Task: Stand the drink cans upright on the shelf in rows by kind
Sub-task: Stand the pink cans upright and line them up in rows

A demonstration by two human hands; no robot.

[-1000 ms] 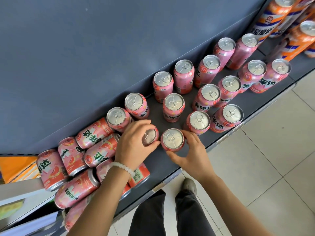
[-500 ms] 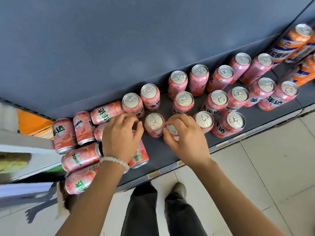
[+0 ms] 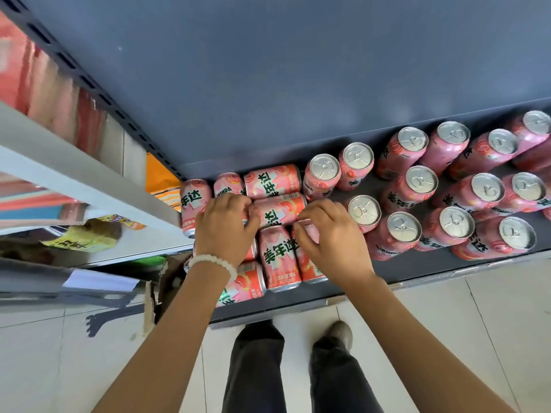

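Several pink drink cans lie on their sides at the left end of the dark shelf [image 3: 417,269]; one lying can [image 3: 278,210] sits between my two hands. My left hand [image 3: 223,231], with a white bead bracelet, curls over a lying can beneath it, fingertips at the middle can's left end. My right hand [image 3: 331,242] curls its fingers over the top end of another lying can [image 3: 308,257], beside a lying can [image 3: 278,257] with green lettering. Upright pink cans [image 3: 404,228] stand in rows to the right.
A dark blue back panel [image 3: 268,84] rises behind the cans. A grey neighbouring shelf [image 3: 74,180] with a yellow packet [image 3: 86,236] is at the left, a cardboard box [image 3: 152,293] below it. My legs [image 3: 256,368] stand on the tiled floor.
The view has swung left. My right hand left the upright can it was setting down and moved left onto the lying cans. My left hand stays on the lying cans.
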